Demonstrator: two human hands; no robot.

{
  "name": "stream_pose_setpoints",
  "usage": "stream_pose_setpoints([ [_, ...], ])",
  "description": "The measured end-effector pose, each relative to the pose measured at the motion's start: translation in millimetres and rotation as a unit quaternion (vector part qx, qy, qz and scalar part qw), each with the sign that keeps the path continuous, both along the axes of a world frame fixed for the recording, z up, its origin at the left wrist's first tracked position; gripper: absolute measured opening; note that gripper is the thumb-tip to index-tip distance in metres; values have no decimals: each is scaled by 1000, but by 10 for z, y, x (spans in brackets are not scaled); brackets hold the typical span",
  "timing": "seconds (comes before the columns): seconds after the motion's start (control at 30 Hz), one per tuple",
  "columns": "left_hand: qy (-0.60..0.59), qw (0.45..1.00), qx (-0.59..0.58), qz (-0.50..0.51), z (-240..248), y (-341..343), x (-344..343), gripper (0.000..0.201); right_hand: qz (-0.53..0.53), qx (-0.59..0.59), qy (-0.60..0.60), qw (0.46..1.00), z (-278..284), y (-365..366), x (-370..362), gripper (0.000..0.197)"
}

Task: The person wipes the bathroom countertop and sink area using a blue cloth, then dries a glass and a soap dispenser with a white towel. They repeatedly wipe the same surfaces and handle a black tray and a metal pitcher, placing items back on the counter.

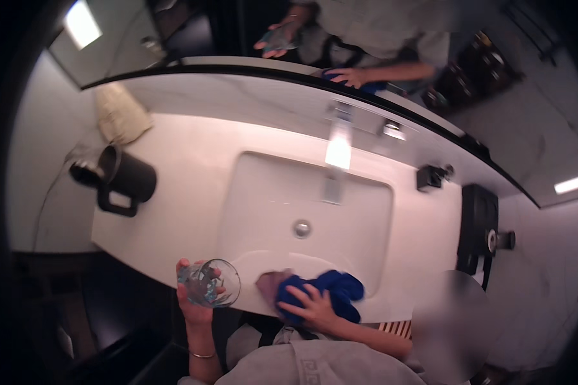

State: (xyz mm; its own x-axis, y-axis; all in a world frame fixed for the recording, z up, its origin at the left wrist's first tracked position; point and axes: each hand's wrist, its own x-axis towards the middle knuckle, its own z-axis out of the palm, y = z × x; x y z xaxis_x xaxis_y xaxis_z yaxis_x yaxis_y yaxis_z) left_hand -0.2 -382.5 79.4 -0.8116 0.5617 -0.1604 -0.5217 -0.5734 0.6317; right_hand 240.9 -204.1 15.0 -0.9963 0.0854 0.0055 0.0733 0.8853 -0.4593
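Observation:
My left hand [196, 296] is closed around a clear drinking glass [228, 283], held tilted beside the counter's front edge with its round mouth toward the sink. The fingers show through the glass. A bunched blue cloth [343, 287] lies over the front rim of the sink. My right hand [315, 311] rests on top of it, fingers bent over the folds. Just left of the blue cloth sits a pinkish cloth [271, 285], smeared by motion and partly covered. The white sink [263, 192] has a round metal drain [302, 228].
A chrome faucet [340, 138] reaches over the sink from the back. At left on the white counter [180, 186] are a black kettle [128, 176] and a beige bag [122, 115]. A small black box [429, 178] and a black organizer [478, 221] stand at right. A mirror [392, 45] runs along the back.

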Motion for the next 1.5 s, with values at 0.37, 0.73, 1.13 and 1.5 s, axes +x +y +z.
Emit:
stream_pose_setpoints([
  [0.37,-32,989,12,142,21,-1371,-620,57,-107,51,115,986,324,328,-4525,53],
  [0.73,-108,982,87,127,-379,-898,-1073,48,69,-122,-23,990,699,-333,-3529,107],
  [1.13,371,853,-344,124,-792,-118,-1447,85,-83,-384,193,899,1208,-352,-3859,77],
  [1.5,410,668,-554,282,-1001,-1493,-912,59,-117,-75,186,973,348,17,-4197,79],
])
